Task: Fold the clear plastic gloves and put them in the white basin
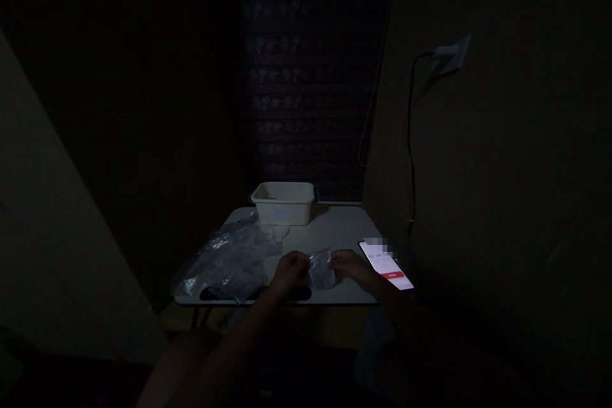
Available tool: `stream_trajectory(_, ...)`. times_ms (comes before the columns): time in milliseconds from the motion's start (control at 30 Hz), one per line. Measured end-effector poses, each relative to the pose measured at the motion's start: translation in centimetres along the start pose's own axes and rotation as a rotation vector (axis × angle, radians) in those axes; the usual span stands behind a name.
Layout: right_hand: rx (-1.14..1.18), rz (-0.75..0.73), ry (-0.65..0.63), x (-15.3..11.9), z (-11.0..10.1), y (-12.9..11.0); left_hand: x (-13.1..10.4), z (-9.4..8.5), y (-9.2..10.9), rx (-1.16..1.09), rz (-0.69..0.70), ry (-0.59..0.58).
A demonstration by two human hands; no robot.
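Observation:
Between my hands, over the front part of a small white table (335,227), is a small clear plastic bag (321,269). My left hand (292,268) pinches its left edge, and my right hand (348,264) grips its right edge. The dim light hides whether anything is inside the bag. To the left of my left hand lies a spread heap of clear plastic bags (234,255), reaching over the table's left edge. Behind the hands stands a white plastic tub (285,211) with dark side handles; little of its contents shows.
A lit phone (388,266) lies at the table's right edge beside my right forearm. On the right wall a black cable (410,134) hangs from a socket (449,57). A dark blind (306,89) covers the back. Walls stand close on both sides.

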State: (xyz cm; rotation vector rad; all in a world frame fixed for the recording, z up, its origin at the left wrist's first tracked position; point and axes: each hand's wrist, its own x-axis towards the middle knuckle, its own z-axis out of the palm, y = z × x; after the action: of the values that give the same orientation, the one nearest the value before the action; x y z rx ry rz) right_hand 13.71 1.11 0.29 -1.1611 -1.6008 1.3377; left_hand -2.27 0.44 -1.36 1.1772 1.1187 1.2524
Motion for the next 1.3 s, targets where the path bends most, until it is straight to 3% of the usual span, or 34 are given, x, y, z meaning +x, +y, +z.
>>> stream_trajectory(67, 0.02, -0.021, -0.026, -0.1, 0.1, 0.0, -0.1, 0.1, 0.2, 0.039, 0.022, -0.018)
stream_trajectory(200, 0.018, -0.087, 0.04, 0.0, 0.2, 0.1, -0.3, 0.4, 0.6, 0.096, 0.05, -0.05)
stream_trajectory(467, 0.001, -0.118, 0.128, 0.1, -0.3, 0.3, -0.3, 1.1, 0.2, 0.123, -0.024, -0.074)
stream_trajectory(800, -0.104, -0.175, 0.032, 0.4, 0.5, 0.3, -0.6, 1.3, 0.1, 0.307, 0.041, -0.119)
stream_trajectory(1300, -0.137, -0.128, 0.151, -0.1, 0.0, -0.5, -0.8, 1.3, 0.0, 0.349, 0.018, -0.142)
